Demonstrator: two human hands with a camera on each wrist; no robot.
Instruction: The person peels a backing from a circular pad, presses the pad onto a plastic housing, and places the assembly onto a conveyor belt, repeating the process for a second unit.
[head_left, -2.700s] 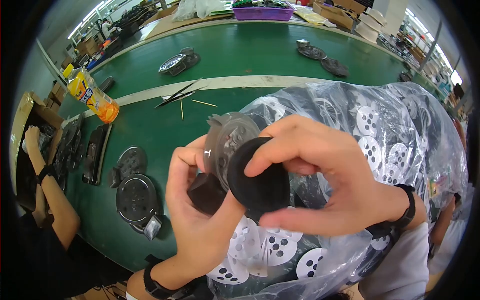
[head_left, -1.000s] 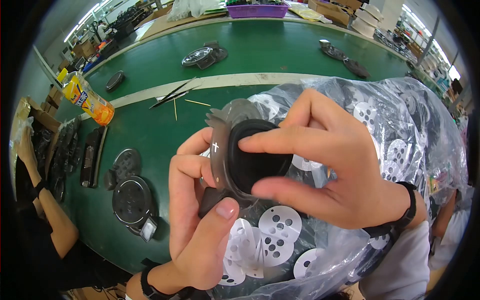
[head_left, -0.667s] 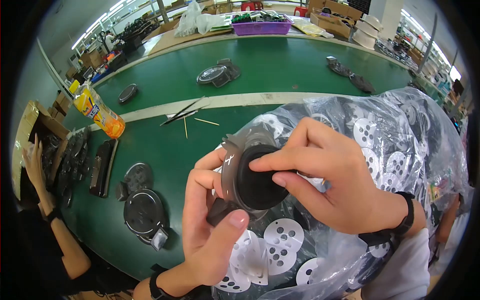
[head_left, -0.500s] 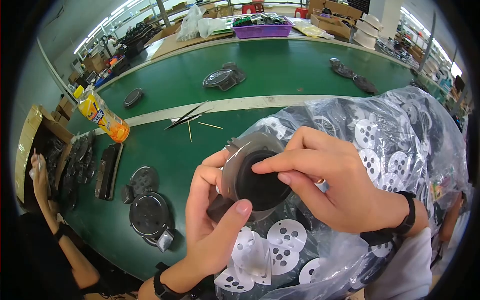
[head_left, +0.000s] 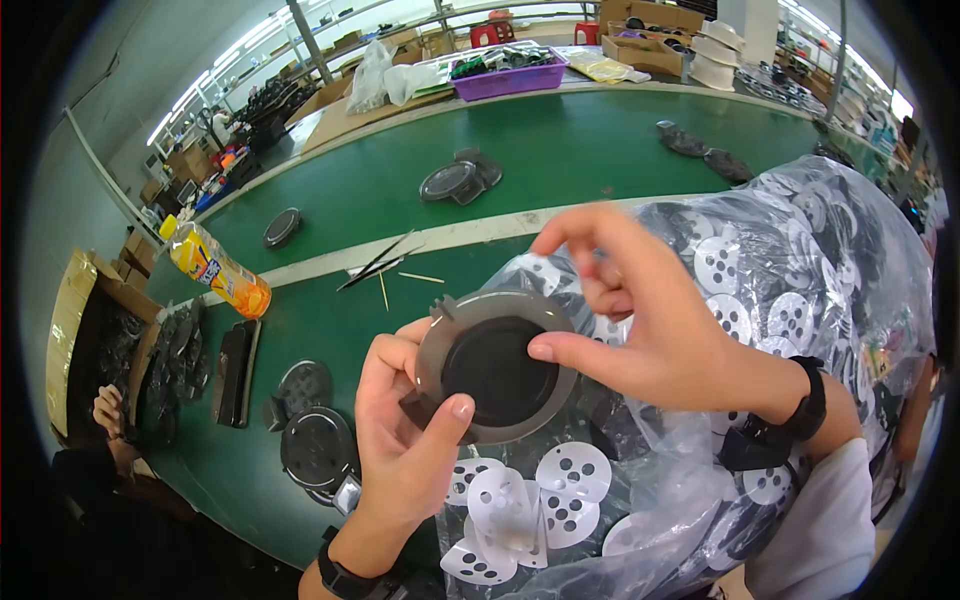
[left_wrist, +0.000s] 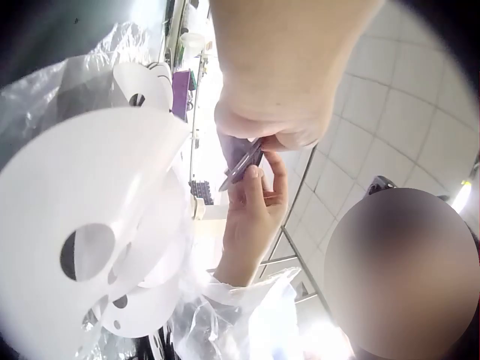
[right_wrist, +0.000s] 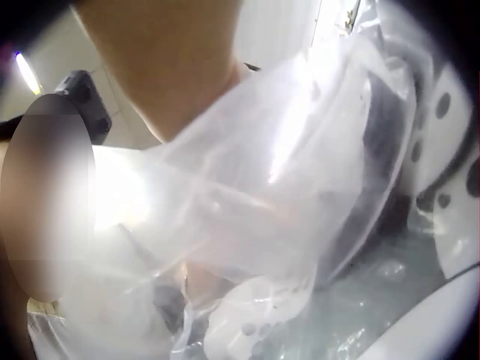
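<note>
In the head view my left hand point(head_left: 405, 440) grips a round smoky-grey plastic housing point(head_left: 432, 352) by its left side, thumb over the front rim. A round black pad point(head_left: 500, 375) sits inside the housing's ring, facing up toward the camera. My right hand point(head_left: 665, 330) is at the right rim with its straight thumb at the pad's edge; its index finger is lifted away and the other fingers bend loosely. The left wrist view shows the housing edge-on point(left_wrist: 241, 166) between both hands. Plastic film hides most of the right wrist view.
Perforated white discs point(head_left: 505, 505) lie below the hands, beside a large clear plastic bag point(head_left: 840, 270) of more discs. Similar black housings point(head_left: 318, 450) lie at left on the green table, near a juice bottle point(head_left: 225, 272), tweezers point(head_left: 378, 262) and an open carton point(head_left: 75, 330).
The right hand first carried the black pad, then pressed it into the housing with index finger and thumb. Now its index finger has lifted off, and the housing is turned flatter toward the camera.
</note>
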